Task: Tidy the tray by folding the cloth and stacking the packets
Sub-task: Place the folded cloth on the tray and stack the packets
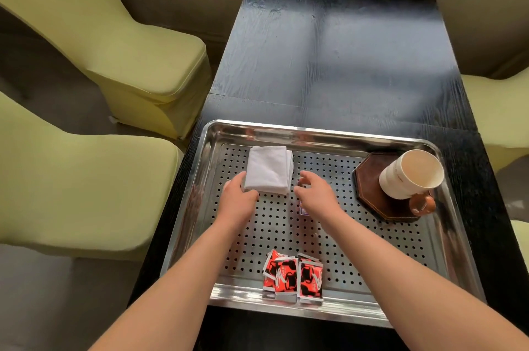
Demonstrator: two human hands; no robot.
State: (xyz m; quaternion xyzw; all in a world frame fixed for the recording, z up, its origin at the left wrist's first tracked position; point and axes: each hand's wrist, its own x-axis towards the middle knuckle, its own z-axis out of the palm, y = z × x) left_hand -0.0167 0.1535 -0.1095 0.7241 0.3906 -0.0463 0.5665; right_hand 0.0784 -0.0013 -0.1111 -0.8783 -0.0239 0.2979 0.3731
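1. A perforated steel tray [323, 133] is seen on a black wooden table [329, 64], at the near end of it.
2. A folded white cloth [269, 170] is laid flat in the far left part of the tray, as a neat rectangle with its layers visible along the right edge.
3. The left hand [239, 197] is placed at the near left corner of the cloth. Its fingers are held fairly straight against the left edge, and the thumb is set against the near edge. The cloth is touched but is not lifted.
4. The right hand [316, 193] is held just beside the right edge of the cloth. Its fingers are loosely curved and spread, and nothing is held in it. Whether the fingertips touch the cloth cannot be told.
5. Several red and black packets [293, 279] are gathered at the near rim of the tray, overlapping each other in a loose, uneven group, well apart from the cloth.
6. One more small packet [304, 211] is partly hidden under the right wrist, near the middle of the tray.
7. In the far right corner of the tray an octagonal brown coaster [369, 190] is placed, and a white paper cup [400, 179] is standing on it.
8. A small brown round object [423, 204] is seen on the coaster, touching the base of the cup.
9. Chairs with yellow-green covers [143, 64] are placed along the left side of the table.
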